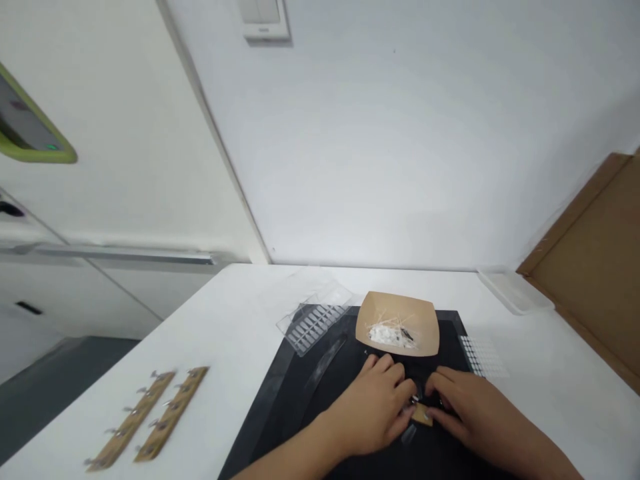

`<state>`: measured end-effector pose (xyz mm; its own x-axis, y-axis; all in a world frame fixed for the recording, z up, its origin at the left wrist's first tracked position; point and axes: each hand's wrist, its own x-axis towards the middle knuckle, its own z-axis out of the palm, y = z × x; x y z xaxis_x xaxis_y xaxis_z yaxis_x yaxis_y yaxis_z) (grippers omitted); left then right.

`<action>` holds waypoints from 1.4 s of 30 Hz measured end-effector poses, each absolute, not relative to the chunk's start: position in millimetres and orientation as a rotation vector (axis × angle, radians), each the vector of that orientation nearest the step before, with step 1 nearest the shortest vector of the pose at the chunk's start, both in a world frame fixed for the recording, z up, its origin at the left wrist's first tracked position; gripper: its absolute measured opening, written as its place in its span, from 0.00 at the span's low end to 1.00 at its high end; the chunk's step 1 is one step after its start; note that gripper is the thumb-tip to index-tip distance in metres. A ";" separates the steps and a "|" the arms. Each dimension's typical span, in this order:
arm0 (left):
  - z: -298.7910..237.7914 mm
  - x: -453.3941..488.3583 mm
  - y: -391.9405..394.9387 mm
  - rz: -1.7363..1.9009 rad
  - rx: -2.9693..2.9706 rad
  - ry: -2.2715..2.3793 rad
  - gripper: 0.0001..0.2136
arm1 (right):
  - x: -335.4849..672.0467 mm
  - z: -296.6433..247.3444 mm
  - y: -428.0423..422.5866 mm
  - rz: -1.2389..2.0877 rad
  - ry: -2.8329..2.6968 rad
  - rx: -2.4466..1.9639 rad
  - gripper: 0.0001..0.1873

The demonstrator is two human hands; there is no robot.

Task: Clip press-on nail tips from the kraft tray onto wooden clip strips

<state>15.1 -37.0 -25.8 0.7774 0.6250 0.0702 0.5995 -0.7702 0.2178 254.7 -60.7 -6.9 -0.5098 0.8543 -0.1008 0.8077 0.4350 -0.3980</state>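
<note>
My left hand (377, 403) is closed over the black mat (280, 407), its thumb and fingers pinched near a tiny, shiny, dark item that I cannot make out. Opposite it, my right hand (463, 407) is curled, with its thumb against the edge of a small tan block (423, 415). The block lies between both hands, partly covered by the fingers. Just below it on the mat is a small clear sliver (409, 435). Beyond my fingers stands a tan paper tray (425, 320) holding white scraps and thin sticks.
Behind the mat's left corner lies a clear compartment case (315, 327) with pale nail-shaped pieces. Two wooden strips (173, 413) with metal pegs lie left. To the right are a sheet of white squares (483, 357), a clear plastic tray (517, 293) and a cardboard box (595, 253).
</note>
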 end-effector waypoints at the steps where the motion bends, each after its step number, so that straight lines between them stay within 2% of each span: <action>1: -26.4 15.2 -36.7 0.205 2.786 0.973 0.07 | 254.6 -7.7 -60.9 0.605 -2.560 -1.491 0.04; 21: -23.9 13.9 -31.2 0.207 2.720 0.906 0.07 | 257.2 1.1 -59.9 0.782 -2.508 -1.508 0.03; 28: -24.7 13.2 -29.3 0.229 2.779 0.884 0.08 | 266.5 -8.6 -58.8 0.762 -2.481 -1.453 0.11; 42: -32.0 12.6 -25.8 0.304 2.831 0.838 0.07 | 263.7 -11.1 -56.1 0.708 -2.499 -1.385 0.10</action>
<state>12.6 -25.8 -32.0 0.8211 0.5520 0.1452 0.5167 -0.8269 0.2218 263.7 -56.1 -11.1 -0.5420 0.8384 -0.0569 0.7438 0.4472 -0.4968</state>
